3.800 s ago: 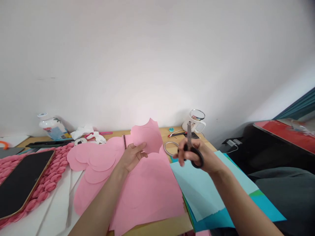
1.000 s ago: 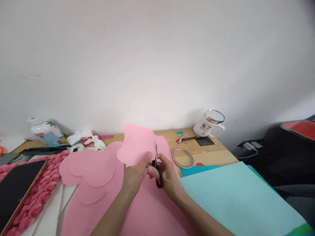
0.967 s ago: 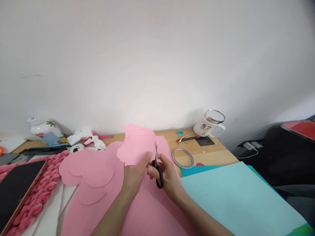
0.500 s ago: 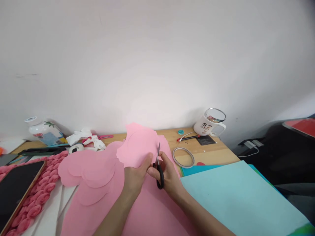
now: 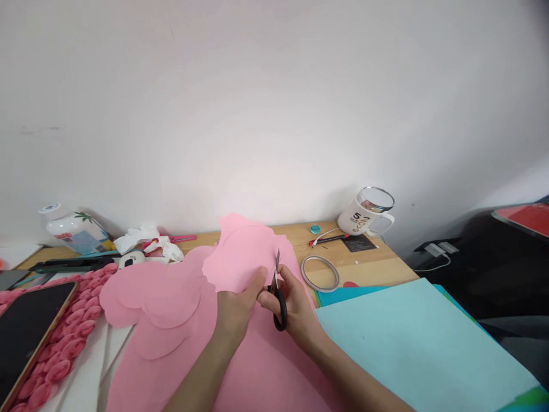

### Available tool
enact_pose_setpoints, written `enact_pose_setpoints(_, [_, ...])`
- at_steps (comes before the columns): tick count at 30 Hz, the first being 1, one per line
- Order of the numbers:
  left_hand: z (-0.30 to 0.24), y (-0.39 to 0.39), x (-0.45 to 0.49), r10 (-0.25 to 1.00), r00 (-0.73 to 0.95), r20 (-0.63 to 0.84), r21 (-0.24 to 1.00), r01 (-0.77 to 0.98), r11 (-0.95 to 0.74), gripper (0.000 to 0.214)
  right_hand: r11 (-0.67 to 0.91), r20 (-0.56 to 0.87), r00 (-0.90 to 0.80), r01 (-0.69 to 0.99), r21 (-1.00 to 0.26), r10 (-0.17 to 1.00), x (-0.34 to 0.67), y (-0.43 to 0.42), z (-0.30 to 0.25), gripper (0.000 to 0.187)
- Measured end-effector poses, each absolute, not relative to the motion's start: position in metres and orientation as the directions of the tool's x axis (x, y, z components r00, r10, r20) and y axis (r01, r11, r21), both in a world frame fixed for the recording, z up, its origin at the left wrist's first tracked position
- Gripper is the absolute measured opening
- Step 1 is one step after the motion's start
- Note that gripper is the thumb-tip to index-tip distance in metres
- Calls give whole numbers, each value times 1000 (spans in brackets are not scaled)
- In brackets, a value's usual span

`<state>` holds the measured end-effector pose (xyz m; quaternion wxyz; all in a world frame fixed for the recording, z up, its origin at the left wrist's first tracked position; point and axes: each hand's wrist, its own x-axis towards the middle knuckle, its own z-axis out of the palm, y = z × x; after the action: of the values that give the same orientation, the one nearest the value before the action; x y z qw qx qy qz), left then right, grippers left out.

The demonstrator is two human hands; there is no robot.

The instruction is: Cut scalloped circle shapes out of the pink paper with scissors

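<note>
My left hand [image 5: 235, 309] pinches a raised piece of pink paper [image 5: 240, 254] with a scalloped edge. My right hand [image 5: 295, 306] grips black-handled scissors [image 5: 278, 292], whose blades point up into the right edge of that piece. Both hands hover over a large pink sheet [image 5: 257, 366] lying on the wooden desk [image 5: 364, 266]. Rounded pink cut-outs [image 5: 158, 294] are stacked to the left of my hands.
Light blue paper [image 5: 412, 343] lies at the right on other coloured sheets. A tape ring [image 5: 319, 273], a white mug [image 5: 364, 214] and pens sit at the back. At the left are a dark board framed with pink paper roses [image 5: 64, 337], a plastic bottle [image 5: 75, 229] and crumpled tissue [image 5: 146, 237].
My right hand has brought the scissors from the right, above the blue paper, to the pink piece's edge. Over the last second the blades have shifted slightly along the paper.
</note>
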<state>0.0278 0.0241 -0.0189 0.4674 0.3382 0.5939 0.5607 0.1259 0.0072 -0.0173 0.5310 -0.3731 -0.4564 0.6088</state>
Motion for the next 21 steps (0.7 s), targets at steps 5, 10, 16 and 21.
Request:
enact_pose_setpoints(5, [-8,21,29,926,-292,-238,969,-129,209,16,-10,29,-141,-267,-964,990,126,7,-20,39])
enact_pose_setpoints(10, [2,18,32,922,-274,-274,957,-177,232,19,-12,14,-120,-217,-976,993,127,8,-25,32])
enact_pose_setpoints(16, [7,17,33,943,-220,-250,964,-148,221,26,-40,-22,-102,-182,-982,994,127,7,-26,28])
enact_pose_setpoints(21, [0,19,31,954,-176,-244,963,-157,218,26,-67,-50,-95,-182,-981,994,127,7,-24,27])
